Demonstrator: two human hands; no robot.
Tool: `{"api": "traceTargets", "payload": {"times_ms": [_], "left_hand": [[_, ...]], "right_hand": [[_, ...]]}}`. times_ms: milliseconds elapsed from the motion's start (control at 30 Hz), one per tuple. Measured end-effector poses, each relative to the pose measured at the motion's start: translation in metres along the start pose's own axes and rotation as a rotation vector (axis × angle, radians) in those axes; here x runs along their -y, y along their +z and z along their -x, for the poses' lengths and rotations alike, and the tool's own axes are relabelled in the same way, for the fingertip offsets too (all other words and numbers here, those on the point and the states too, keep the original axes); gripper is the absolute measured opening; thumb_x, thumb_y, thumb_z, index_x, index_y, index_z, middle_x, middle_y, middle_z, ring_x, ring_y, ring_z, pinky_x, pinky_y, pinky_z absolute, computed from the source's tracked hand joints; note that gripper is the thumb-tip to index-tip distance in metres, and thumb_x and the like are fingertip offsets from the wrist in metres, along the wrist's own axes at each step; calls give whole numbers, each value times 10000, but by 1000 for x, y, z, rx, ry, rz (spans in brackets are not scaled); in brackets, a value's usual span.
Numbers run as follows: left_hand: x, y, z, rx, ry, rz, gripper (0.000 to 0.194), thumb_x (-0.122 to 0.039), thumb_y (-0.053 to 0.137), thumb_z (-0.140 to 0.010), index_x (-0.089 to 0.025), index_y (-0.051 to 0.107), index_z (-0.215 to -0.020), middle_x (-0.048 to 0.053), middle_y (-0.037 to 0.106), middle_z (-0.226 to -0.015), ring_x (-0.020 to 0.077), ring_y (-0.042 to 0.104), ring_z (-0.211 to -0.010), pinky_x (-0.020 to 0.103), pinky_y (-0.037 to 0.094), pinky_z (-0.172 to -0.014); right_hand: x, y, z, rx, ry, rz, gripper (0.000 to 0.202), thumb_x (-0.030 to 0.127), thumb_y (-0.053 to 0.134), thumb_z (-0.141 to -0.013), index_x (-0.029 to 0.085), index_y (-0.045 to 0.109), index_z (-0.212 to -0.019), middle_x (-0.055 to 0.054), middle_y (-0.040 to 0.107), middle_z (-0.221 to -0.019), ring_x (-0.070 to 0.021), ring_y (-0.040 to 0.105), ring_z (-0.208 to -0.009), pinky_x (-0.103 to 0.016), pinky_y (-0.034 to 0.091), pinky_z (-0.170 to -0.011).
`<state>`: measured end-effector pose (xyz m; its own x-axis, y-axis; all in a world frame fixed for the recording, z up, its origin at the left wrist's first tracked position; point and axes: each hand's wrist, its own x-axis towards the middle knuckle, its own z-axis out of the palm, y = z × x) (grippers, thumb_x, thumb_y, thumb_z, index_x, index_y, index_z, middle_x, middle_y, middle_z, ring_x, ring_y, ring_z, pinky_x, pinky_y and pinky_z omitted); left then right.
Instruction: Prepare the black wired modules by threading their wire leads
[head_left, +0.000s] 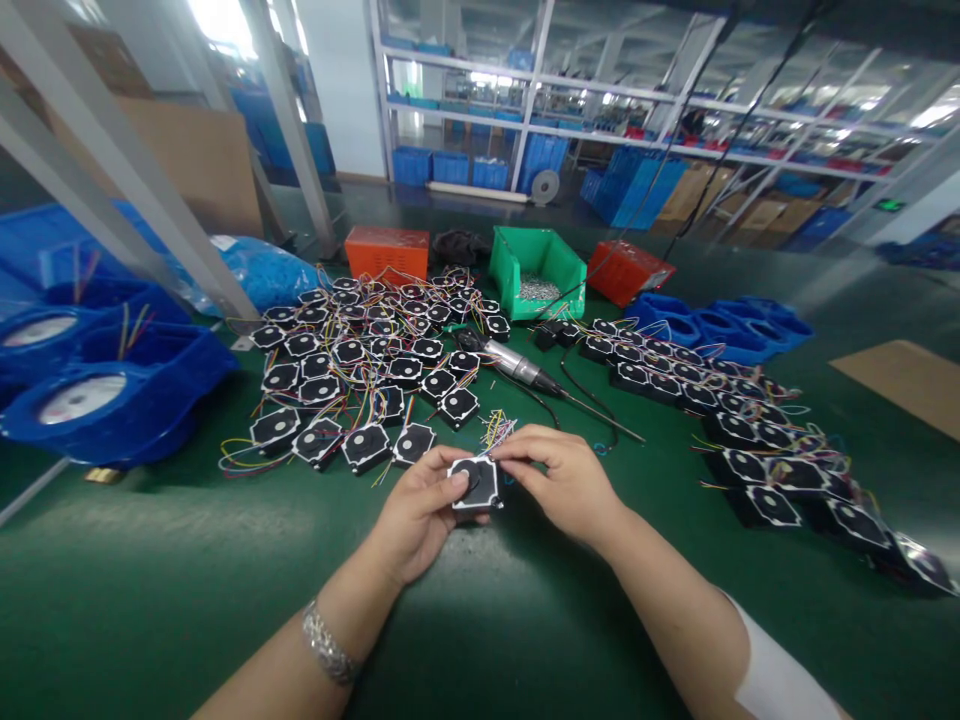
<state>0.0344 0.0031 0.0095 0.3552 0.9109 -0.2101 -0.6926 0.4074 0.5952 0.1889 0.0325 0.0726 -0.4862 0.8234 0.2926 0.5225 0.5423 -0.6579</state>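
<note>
My left hand [424, 510] is closed around a small square motor [478, 484], black with a white-edged top, its thumb lying on the top face. At the motor's upper right corner my right hand [559, 480] has thumb and fingertips pinched together; what they hold is too small to make out. Thin coloured wires [496, 430] show just behind the fingertips. Beyond the hands an electric screwdriver [521, 368] with a long bit lies on the green table [450, 640], its bit pointing to the right.
Many similar motors with wires [365, 445] crowd the left and centre; more stand in rows at right [739, 428]. A green bin [536, 255] of small metal parts stands behind, between orange boxes [386, 252]. Blue bins [112, 400] are at left, blue trays [720, 328] at back right.
</note>
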Motion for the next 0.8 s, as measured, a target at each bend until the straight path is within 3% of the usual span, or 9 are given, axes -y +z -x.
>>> {"api": "traceTargets", "payload": {"times_ms": [100,267,367,467,600,800], "left_hand": [[-1,0,-1,-17,6,17,200,-206,628,-672,-163,544,-849,15,594,-783,136,572,-658,282,508,-567],[-4,-1,-2,-67,-1,-24,281,-186,661,-639,-149,581,-906,36,622,-809,135,578,-682,272,493,-614],[-4,0,0,26,-11,-73,452,-138,686,-599,-153,544,-1028,31,620,-791,112,570,-707,220,458,-658],[-3,1,2,122,-26,-115,659,-128,706,-566,-195,429,-1160,14,604,-751,113,558,-667,214,438,-610],[-1,2,3,116,-57,-155,632,-166,716,-562,-179,436,-1128,23,595,-746,108,545,-626,205,411,-565],[0,-2,-2,115,-37,-127,591,-182,709,-578,-167,441,-1105,29,601,-745,125,552,-647,229,400,-598]], "right_hand": [[10,-10,2,-30,63,-11,156,98,547,-747,196,644,-821,6,616,-774,-115,575,-700,-233,475,-686],[24,-24,6,-404,199,-324,95,179,560,-766,182,606,-849,-9,616,-738,-122,582,-601,-237,510,-584],[24,-25,5,-485,227,-418,45,191,549,-766,160,563,-796,-24,612,-725,-132,588,-640,-252,514,-620],[19,-18,3,-338,266,-433,60,206,553,-742,148,557,-753,-31,612,-735,-137,581,-695,-248,493,-655],[14,-5,3,-71,303,-373,30,182,587,-667,156,599,-672,-1,592,-691,-127,547,-664,-232,444,-632],[11,10,1,-3,385,-277,33,161,571,-651,168,602,-643,12,594,-676,-129,544,-662,-237,413,-650]]}}
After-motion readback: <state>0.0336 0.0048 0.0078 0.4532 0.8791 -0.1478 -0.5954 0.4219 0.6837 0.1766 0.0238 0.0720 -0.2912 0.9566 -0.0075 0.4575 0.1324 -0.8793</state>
